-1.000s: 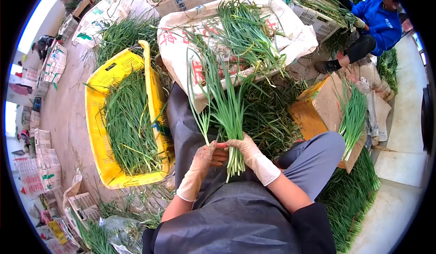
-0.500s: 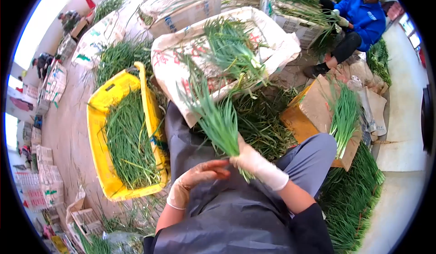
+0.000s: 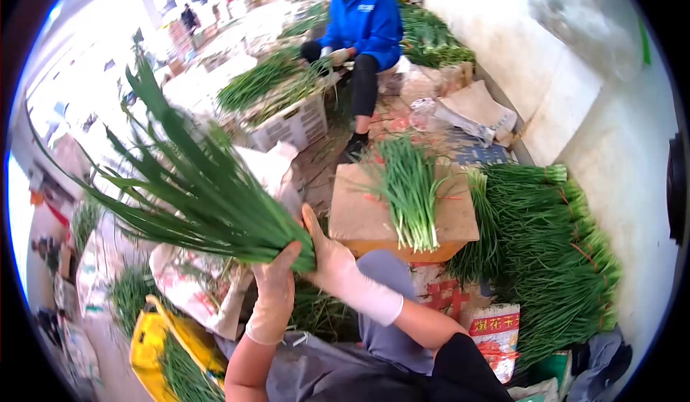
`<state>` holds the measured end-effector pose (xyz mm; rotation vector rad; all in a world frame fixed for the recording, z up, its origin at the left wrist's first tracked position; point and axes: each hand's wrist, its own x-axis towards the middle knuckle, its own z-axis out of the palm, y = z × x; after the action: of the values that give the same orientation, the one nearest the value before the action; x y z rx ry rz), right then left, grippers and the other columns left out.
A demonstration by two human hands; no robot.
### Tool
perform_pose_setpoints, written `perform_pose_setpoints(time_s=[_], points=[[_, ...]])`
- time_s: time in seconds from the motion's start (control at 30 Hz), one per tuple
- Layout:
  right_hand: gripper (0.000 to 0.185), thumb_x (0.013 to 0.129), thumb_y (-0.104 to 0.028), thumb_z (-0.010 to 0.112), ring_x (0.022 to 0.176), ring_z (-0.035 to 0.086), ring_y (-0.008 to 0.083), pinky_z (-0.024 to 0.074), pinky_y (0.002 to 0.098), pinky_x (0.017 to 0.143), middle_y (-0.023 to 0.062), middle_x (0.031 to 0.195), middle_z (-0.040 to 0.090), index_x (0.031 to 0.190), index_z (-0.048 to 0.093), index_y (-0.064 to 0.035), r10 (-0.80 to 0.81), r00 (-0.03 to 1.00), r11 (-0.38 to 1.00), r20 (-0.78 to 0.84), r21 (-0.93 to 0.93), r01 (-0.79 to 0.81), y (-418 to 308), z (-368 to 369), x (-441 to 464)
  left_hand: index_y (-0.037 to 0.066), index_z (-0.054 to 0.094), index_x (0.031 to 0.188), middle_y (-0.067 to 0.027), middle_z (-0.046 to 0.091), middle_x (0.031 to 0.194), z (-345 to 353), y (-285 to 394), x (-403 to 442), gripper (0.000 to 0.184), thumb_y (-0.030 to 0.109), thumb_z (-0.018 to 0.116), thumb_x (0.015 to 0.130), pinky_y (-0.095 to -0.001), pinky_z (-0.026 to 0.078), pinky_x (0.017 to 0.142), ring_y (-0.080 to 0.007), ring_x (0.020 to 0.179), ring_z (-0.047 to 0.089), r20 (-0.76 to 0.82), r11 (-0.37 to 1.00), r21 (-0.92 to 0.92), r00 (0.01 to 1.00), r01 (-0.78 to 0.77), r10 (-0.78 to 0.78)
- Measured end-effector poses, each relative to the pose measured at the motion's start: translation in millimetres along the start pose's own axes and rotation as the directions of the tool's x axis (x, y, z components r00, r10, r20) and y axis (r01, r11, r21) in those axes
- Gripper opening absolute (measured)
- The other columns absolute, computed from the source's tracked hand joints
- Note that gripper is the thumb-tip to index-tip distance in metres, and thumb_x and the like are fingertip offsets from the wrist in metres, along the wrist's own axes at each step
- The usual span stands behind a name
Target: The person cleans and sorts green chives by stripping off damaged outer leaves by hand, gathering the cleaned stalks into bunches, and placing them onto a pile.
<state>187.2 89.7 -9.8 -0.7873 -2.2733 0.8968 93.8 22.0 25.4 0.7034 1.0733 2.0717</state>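
A bunch of garlic chives (image 3: 223,201) is held up in front of me, its leaves fanning toward the upper left. My right hand (image 3: 335,267), in a pale thin glove, closes around the base end. Just left of it, my gloved left hand (image 3: 274,283) grips the same bunch from below, thumb against the stems. The cut ends are mostly hidden by my hands. To the right, a second bunch of chives (image 3: 408,197) lies on a cardboard-topped box (image 3: 356,211), white stem ends toward me.
Tied chive bundles (image 3: 539,251) are piled along the right wall. A yellow crate (image 3: 149,352) with loose chives stands at lower left, near a white sack-lined container (image 3: 187,276). Ahead, a person in a blue jacket (image 3: 366,21) sits by a white crate (image 3: 298,125) topped with chives.
My view has swung right, toward the box and wall. The bunch is raised and tilted left. My left hand, previously free beside it, now grips it along with my right.
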Motion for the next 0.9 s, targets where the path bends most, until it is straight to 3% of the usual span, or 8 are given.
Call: perform_pose_setpoints(time_s=[0.17,0.37,0.47,0.6,0.73,0.77,0.83,0.9], points=[[0.111,0.065,-0.024,0.075,0.102,0.058,0.0320,0.0490,0.0378,0.077,0.0134,0.130,0.048,0.145,-0.001,-0.0161,0.139,0.971,0.985,0.192,0.076,-0.156,57.1,-73.9,61.6,0.006,0.045,0.125,-0.0045,0.054,0.116,46.7,-65.4,79.2,0.066,0.000,0.075,0.066,-0.0327,0.039,0.096,-0.0193,0.110,0.051,0.099,0.986,0.167,0.995,-0.027,0.010],[0.106,0.069,-0.035,0.072,0.113,0.050,0.0324,0.0338,0.0421,0.100,0.0143,0.129,0.048,0.146,0.001,-0.0155,-0.018,0.987,0.996,-0.159,0.080,0.031,216.4,23.9,70.4,0.006,0.045,0.127,-0.0043,0.051,0.121,10.1,-202.5,120.4,0.065,0.003,0.075,0.069,-0.0328,0.037,0.097,-0.0190,0.113,0.047,0.009,0.943,-0.038,0.944,0.330,-0.330],[0.098,0.071,-0.033,0.067,0.094,0.061,0.0318,0.0443,0.0406,0.085,0.0159,0.106,0.061,0.145,0.007,-0.0093,0.324,0.936,0.894,0.141,-0.370,-0.253,199.5,14.5,94.7,0.004,0.045,0.127,-0.0058,0.051,0.121,-1.7,-202.0,138.7,0.061,0.008,0.072,0.072,-0.0341,0.037,0.097,-0.0207,0.114,0.047,0.059,0.944,0.028,0.943,0.328,-0.329],[0.080,0.074,-0.015,0.059,0.065,0.061,0.0292,0.0496,0.0389,0.057,0.0129,0.077,0.058,0.142,0.018,-0.0067,-0.051,0.998,0.887,0.032,-0.458,0.060,139.9,24.1,101.0,0.002,0.047,0.122,-0.0064,0.059,0.101,-20.4,-161.2,159.8,0.050,0.008,0.067,0.077,-0.0345,0.046,0.090,-0.0208,0.093,0.058,-0.008,0.909,-0.220,0.931,0.355,-0.365],[0.076,0.074,-0.018,0.062,0.066,0.062,0.0328,0.0496,0.0426,0.057,0.0125,0.080,0.062,0.139,0.026,-0.0082,-0.232,0.960,0.946,0.156,-0.192,0.260,106.2,-1.8,64.1,-0.002,0.053,0.104,-0.0049,0.055,0.087,-61.6,-83.5,146.1,0.023,0.009,0.058,0.084,-0.0345,0.048,0.089,-0.0161,0.077,0.056,0.139,0.803,-0.565,0.982,0.187,-0.130],[0.047,0.074,-0.028,0.064,0.069,0.063,0.0310,0.0497,0.0431,0.063,0.0157,0.075,0.062,0.115,0.056,-0.0074,0.017,0.954,0.967,0.299,-0.247,0.060,104.0,-13.1,53.1,0.000,0.049,0.098,-0.0019,0.049,0.083,-70.7,-62.8,136.2,0.016,0.009,0.057,0.086,-0.0337,0.046,0.088,-0.0134,0.074,0.052,0.157,0.820,-0.555,0.986,0.137,-0.059],[0.033,0.081,-0.027,0.059,0.073,0.062,0.0331,0.0492,0.0439,0.066,0.0146,0.076,0.063,0.109,0.061,-0.0110,0.203,0.869,0.759,0.451,-0.633,0.151,174.7,14.4,28.8,0.008,0.030,0.139,-0.0006,0.049,0.084,-99.2,-40.4,117.6,0.062,0.009,0.060,0.085,-0.0319,0.045,0.089,-0.0101,0.074,0.050,0.285,0.631,-0.748,0.958,0.203,0.029],[0.032,0.086,-0.023,0.054,0.074,0.062,0.0313,0.0488,0.0406,0.067,0.0180,0.083,0.062,0.115,0.058,-0.0092,0.022,0.991,0.959,0.130,-0.283,0.015,123.5,-18.9,21.9,0.012,0.028,0.141,0.0010,0.046,0.081,-102.2,-19.9,98.1,0.067,0.008,0.062,0.083,-0.0329,0.043,0.087,-0.0088,0.073,0.049,0.319,0.662,-0.733,0.939,0.157,0.131]])
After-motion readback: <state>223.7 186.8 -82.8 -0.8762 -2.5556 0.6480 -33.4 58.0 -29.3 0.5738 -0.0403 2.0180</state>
